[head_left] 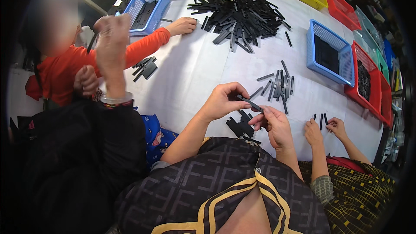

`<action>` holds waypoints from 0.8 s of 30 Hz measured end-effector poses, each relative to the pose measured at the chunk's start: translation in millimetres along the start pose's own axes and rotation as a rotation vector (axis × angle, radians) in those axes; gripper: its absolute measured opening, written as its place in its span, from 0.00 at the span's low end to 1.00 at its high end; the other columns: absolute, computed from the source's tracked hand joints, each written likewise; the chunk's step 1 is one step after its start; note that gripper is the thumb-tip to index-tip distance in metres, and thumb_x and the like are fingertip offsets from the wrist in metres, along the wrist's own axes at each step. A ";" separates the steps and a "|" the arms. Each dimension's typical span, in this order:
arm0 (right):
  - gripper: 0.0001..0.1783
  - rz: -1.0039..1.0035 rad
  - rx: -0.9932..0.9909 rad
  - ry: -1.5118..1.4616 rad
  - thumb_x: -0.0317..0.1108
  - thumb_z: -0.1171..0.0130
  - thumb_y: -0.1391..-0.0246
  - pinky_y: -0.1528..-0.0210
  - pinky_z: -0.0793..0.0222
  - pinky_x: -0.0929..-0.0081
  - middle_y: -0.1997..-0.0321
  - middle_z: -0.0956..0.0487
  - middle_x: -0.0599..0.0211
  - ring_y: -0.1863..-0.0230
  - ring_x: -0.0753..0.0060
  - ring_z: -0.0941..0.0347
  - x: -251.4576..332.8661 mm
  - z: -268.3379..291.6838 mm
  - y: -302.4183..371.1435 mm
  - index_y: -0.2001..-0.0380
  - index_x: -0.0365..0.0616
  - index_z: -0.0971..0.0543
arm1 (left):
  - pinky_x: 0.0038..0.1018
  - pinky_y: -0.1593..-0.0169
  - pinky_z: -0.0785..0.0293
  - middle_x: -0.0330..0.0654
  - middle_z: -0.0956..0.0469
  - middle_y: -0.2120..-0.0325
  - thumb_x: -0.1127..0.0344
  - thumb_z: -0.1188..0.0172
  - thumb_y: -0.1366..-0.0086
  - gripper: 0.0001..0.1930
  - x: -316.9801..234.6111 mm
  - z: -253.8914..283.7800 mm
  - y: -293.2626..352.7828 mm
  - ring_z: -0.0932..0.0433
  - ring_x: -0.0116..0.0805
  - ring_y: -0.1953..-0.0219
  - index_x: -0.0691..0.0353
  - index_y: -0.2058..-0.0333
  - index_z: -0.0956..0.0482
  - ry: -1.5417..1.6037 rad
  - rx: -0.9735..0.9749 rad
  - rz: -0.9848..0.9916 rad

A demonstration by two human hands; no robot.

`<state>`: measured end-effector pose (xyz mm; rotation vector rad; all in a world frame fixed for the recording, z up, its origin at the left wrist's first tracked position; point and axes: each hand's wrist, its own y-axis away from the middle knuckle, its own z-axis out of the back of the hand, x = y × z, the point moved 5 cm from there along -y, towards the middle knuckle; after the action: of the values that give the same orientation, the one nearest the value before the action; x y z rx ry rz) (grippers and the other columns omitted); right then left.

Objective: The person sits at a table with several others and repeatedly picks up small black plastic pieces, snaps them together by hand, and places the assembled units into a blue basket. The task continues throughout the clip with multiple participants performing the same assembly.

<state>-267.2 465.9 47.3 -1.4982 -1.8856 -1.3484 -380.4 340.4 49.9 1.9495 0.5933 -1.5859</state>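
Observation:
Between my hands is a slim black strip, held slantwise over the near side of the white table. My left hand pinches its upper left end between thumb and fingers. At its lower right end, my right hand grips it with thumb and fingertips. Below the strip, close to my body, lies a cluster of black strips set side by side, partly covered by my hands. Farther out, just right of my hands, several loose black strips lie in a small scattered group.
A large heap of black strips covers the far middle of the white table. Blue baskets hold black pieces; a red basket stands at right. Co-workers' hands work on both sides. A raised arm is close left.

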 end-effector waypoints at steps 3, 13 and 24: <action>0.19 -0.019 0.024 0.020 0.39 0.58 0.39 0.69 0.34 0.82 0.73 0.22 0.55 0.77 0.76 0.29 -3.3 0.3 -1.4 0.60 0.31 0.27 | 0.18 0.64 0.27 0.40 0.24 0.72 0.80 0.37 0.50 0.11 1.5 2.2 0.2 0.24 0.25 0.69 0.69 0.67 0.27 0.002 -0.011 -0.007; 0.18 -0.086 -0.050 -0.006 0.40 0.58 0.39 0.70 0.34 0.80 0.77 0.23 0.59 0.76 0.73 0.28 -13.2 -0.2 -2.0 0.69 0.35 0.27 | 0.14 0.79 0.38 0.34 0.27 0.82 0.69 0.40 0.43 0.07 11.3 2.8 0.2 0.33 0.17 0.81 0.67 0.70 0.24 0.043 -0.021 0.144; 0.22 -0.138 0.011 -0.014 0.45 0.61 0.39 0.73 0.34 0.80 0.80 0.24 0.59 0.79 0.72 0.29 -19.3 1.4 -1.3 0.72 0.37 0.26 | 0.15 0.83 0.45 0.31 0.33 0.89 0.60 0.48 0.37 0.14 11.2 -6.4 -0.2 0.38 0.16 0.87 0.65 0.73 0.23 0.099 -0.025 0.289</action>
<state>-261.1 456.9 31.2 -1.3980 -2.0343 -1.3876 -373.5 344.7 39.9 2.0007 0.3483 -1.3039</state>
